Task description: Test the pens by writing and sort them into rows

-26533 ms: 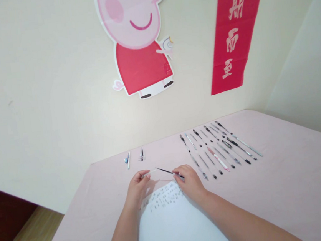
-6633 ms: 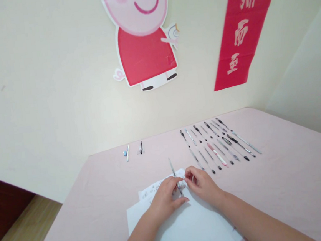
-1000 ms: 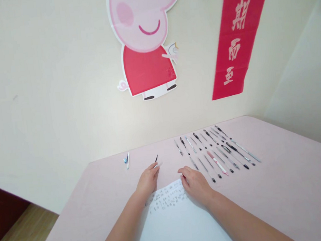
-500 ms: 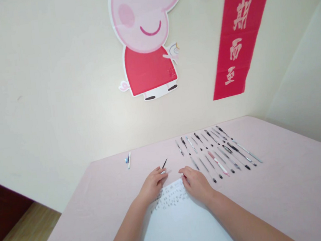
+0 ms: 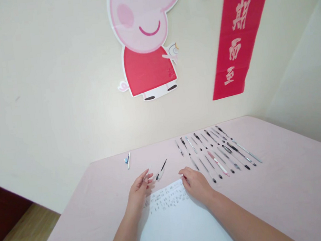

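Note:
My left hand [image 5: 138,188] is over the upper left corner of a white sheet of paper [image 5: 179,230] with rows of dark handwriting along its top. Its fingers are loosely bent and apart, and I see nothing held. Just right of its fingertips a slim black-tipped pen [image 5: 162,169] lies slanted on the table, with a small clear piece beside it. At the sheet's upper right corner rests my right hand [image 5: 195,181], its fingers curled closed. A bit of something dark red shows at its thumb; the rest is hidden.
Two rows of pens and refills [image 5: 200,143] lie to the right, among them a pink-and-white pen [image 5: 218,163]. A white pen [image 5: 128,161] with a small blue piece lies at the back left. The pink tabletop [image 5: 294,175] meets the wall behind.
My left hand has moved left and back from the slim black-tipped pen, which now shows along its length on the table. My right hand stays where it was.

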A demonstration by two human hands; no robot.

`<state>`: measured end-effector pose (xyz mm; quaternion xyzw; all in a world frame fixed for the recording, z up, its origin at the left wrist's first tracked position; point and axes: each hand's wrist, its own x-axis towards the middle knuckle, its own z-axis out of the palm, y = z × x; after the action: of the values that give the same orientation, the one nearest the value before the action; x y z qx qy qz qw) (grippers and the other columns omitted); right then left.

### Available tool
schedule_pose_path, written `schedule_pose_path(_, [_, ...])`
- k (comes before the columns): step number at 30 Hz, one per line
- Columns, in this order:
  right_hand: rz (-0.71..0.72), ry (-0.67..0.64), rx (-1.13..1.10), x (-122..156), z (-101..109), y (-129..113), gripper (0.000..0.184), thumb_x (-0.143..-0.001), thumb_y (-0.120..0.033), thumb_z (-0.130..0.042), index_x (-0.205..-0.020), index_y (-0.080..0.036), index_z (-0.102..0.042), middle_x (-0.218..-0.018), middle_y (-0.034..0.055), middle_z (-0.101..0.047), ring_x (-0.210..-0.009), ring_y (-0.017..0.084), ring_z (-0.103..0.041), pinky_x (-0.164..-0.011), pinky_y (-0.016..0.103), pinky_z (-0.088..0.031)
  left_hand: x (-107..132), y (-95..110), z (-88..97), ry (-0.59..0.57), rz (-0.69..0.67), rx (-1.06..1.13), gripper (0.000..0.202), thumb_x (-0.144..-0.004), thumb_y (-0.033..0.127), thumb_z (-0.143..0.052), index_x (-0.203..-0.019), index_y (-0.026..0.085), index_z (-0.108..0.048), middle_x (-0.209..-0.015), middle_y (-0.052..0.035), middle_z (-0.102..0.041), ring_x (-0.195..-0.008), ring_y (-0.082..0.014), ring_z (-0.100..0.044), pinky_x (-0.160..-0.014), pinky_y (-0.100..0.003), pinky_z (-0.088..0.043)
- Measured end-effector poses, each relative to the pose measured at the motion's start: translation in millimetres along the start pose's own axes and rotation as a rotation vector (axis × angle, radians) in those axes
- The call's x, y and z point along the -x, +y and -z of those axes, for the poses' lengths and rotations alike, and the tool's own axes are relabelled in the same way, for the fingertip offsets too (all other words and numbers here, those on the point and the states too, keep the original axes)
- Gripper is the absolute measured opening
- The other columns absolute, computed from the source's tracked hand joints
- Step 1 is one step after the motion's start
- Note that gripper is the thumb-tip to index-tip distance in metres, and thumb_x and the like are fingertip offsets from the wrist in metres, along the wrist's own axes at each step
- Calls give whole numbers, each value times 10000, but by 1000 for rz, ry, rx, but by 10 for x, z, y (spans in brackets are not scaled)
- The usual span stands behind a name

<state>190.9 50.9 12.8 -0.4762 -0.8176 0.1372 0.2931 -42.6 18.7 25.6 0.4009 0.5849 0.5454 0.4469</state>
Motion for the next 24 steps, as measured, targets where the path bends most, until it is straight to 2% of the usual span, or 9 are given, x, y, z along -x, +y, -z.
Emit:
schedule_pose_path(2, [-4, -7, 9, -4, 1, -7, 208, -825, -131, -419, -926, -175, -596, -870, 48, -614, -773, 162, -568, -716, 264, -391, 24, -28, 27, 22, 15, 83, 615, -706, 415, -655, -1272, 236, -495, -1094, -106, -657, -823, -159, -627, -664, -252, -473])
schedule_pose_path(4, [-9, -15, 22, -7, 3, -18, 174, -803, -120, -434, -854, -181, -588, -821, 38, -598, -738, 156, -550, -686, 256, -376, 36, -59, 40, 38, 34, 132, 678, -687, 429, -676, -1300, 247, -451, -1066, -92, -662, -768, -140, -625, -646, -243, -475])
schedule_pose_path(8, [-14, -27, 36, -4, 13, -32, 167, -739, -76, -449, -782, -186, -567, -771, 24, -573, -713, 147, -525, -655, 244, -349, 48, -98, 43, 58, 77, 157, 567, -652, 445, -705, -1138, 182, -577, -1005, -89, -669, -739, -136, -619, -684, -261, -487])
schedule_pose_path(11, [-18, -38, 34, 2, 12, -24, 161, -731, -76, -449, -766, -188, -559, -760, 20, -567, -703, 144, -515, -650, 240, -342, 41, -119, 54, 47, 66, 146, 489, -653, 443, -705, -1042, 164, -608, -946, -79, -680, -712, -129, -605, -686, -259, -478])
schedule_pose_path(17, [-35, -48, 45, 13, 4, -3, 154, -758, -91, -436, -777, -188, -553, -771, 19, -576, -712, 145, -514, -659, 244, -332, 32, -130, 58, 52, -12, 113, 292, -745, 453, -616, -886, 205, -554, -900, -28, -693, -761, -118, -589, -696, -229, -443])
schedule_pose_path(20, [-36, -63, 61, 18, 16, -21, 149, -735, -79, -449, -769, -186, -546, -762, 18, -577, -699, 143, -508, -648, 244, -322, 68, -91, 24, 46, -38, 40, 274, -779, 466, -567, -871, 210, -530, -870, -27, -696, -754, -125, -595, -691, -233, -435])
schedule_pose_path(24, [-21, -88, 89, 25, 40, -72, 149, -724, -69, -462, -767, -184, -546, -763, 16, -582, -689, 138, -509, -633, 244, -312, 104, -67, -6, -18, -53, -12, 295, -779, 495, -550, -857, 215, -498, -844, -27, -693, -729, -140, -612, -692, -259, -452])
